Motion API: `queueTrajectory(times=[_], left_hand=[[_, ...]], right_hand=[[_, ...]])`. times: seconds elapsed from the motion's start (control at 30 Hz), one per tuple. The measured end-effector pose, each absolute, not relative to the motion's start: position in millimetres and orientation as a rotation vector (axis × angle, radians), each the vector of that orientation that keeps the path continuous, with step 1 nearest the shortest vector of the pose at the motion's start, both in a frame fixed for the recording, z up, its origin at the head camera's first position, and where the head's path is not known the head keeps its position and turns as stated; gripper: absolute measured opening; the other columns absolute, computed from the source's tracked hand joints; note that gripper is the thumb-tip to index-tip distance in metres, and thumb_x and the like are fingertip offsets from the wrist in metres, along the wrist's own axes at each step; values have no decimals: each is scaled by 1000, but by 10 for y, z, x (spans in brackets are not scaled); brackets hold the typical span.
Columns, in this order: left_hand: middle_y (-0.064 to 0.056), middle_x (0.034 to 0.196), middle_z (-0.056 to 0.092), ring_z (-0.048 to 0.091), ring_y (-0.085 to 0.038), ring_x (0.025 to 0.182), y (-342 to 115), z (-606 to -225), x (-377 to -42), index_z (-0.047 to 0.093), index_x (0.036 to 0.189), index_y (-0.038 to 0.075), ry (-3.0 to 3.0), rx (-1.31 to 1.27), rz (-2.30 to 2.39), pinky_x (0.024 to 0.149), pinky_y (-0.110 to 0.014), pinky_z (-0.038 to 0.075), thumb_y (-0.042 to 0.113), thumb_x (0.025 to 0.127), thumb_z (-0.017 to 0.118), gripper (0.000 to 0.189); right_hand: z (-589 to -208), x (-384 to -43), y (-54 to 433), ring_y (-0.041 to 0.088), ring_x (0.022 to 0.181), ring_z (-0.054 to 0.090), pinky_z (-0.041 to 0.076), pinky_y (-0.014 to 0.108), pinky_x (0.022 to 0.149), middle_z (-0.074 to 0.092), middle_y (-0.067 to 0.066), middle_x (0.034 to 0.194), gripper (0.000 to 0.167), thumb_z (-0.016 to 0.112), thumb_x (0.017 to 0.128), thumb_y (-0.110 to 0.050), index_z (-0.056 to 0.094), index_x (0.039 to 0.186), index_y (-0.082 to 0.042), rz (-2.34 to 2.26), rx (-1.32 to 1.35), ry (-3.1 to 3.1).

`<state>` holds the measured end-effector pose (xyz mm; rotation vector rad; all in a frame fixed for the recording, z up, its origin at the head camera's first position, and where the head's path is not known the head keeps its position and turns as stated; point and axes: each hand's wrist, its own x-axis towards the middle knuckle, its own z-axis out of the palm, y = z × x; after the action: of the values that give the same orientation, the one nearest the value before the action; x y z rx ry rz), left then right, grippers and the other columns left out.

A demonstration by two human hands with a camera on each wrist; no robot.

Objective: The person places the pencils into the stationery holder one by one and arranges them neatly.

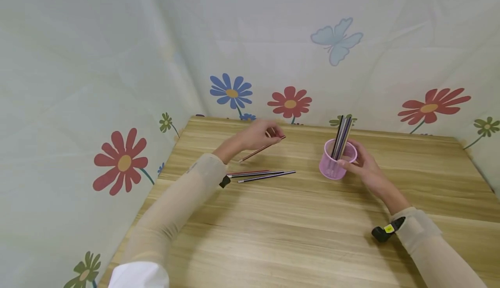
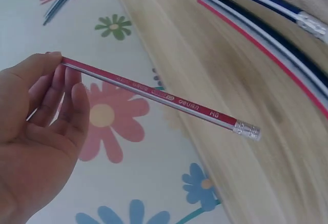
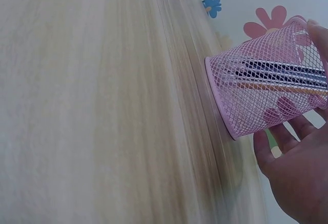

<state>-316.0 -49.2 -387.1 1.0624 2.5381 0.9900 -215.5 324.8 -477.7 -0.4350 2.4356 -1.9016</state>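
The left grip (image 1: pixel 258 136) pinched a red pencil (image 2: pixel 154 93); loose pencils (image 1: pixel 267 177) lay nearby on the counter (image 1: pixel 273 231). The right grip (image 1: pixel 369 171) clasped a pink mesh cup (image 1: pixel 327 169) holding more.

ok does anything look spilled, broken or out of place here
Nothing stands out; no spill or break shows. The pink mesh cup looks upright, its pencils leaning together, the right hand round its side. The left hand pinches a red-striped pencil, and the loose pencils lie close together on the table.
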Motion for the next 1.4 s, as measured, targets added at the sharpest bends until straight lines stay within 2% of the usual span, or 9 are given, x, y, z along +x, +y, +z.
queueTrajectory(times=[0.27,0.37,0.47,0.5,0.63,0.7,0.8,1.03,1.4], left_hand=[[-2,104,75,70,-13,94,-312,-3606,-3121,74,115,7,2508,1118,1140,89,-27,58,12,101,74,14],[1,104,75,70,-11,93,-234,-3496,-3083,74,114,9,2495,1166,1227,88,-26,58,14,101,75,15],[3,105,74,70,-9,94,-154,-3419,-3050,74,114,10,2496,1219,1267,88,-24,58,14,100,76,14],[3,106,74,70,-9,94,-127,-3396,-3042,74,114,10,2493,1232,1279,88,-24,58,14,100,76,14],[3,107,74,70,-10,96,-7,-3304,-3014,74,114,10,2462,1225,1357,90,-24,57,13,99,77,15],[3,106,74,69,-10,95,60,-3265,-3007,74,114,10,2450,1233,1401,89,-24,57,14,99,77,16],[1,104,74,69,-11,92,169,-3223,-3003,74,114,9,2437,1274,1468,87,-25,58,14,99,77,16],[0,104,75,71,-10,94,403,-3101,-3025,74,115,8,2382,1245,1656,90,-24,57,14,100,76,16],[-1,108,76,72,-10,98,582,-3024,-3105,73,118,7,2335,1135,1891,91,-23,57,15,99,77,21]], right_hand=[[-4780,-2150,3255,14,137,48,40,19,106,44,22,158,71,67,105,-9,30,165,-12,-1892,-441,2435],[-4759,-2154,3253,26,145,43,37,39,118,41,22,161,73,68,105,-11,29,166,-13,-1873,-420,2438],[-4740,-2163,3247,36,149,37,31,58,120,39,21,163,74,68,105,-13,27,167,-15,-1854,-400,2440],[-4735,-2165,3244,38,150,35,30,60,120,38,21,163,74,68,105,-14,27,167,-15,-1852,-399,2437],[-4734,-2163,3243,35,148,38,36,39,117,40,21,162,74,68,105,-13,28,167,-14,-1852,-396,2439],[-4735,-2155,3244,31,147,41,39,25,110,41,22,161,73,68,105,-13,28,166,-13,-1856,-395,2443],[-4739,-2147,3246,24,143,44,40,16,104,41,23,160,73,68,105,-12,28,166,-12,-1869,-402,2446],[-4758,-2142,3244,9,134,48,41,15,103,43,23,159,72,68,104,-10,30,165,-10,-1887,-419,2457],[-4785,-2159,3257,12,138,46,41,15,104,42,24,159,72,67,105,-9,29,166,-10,-1883,-437,2454]])
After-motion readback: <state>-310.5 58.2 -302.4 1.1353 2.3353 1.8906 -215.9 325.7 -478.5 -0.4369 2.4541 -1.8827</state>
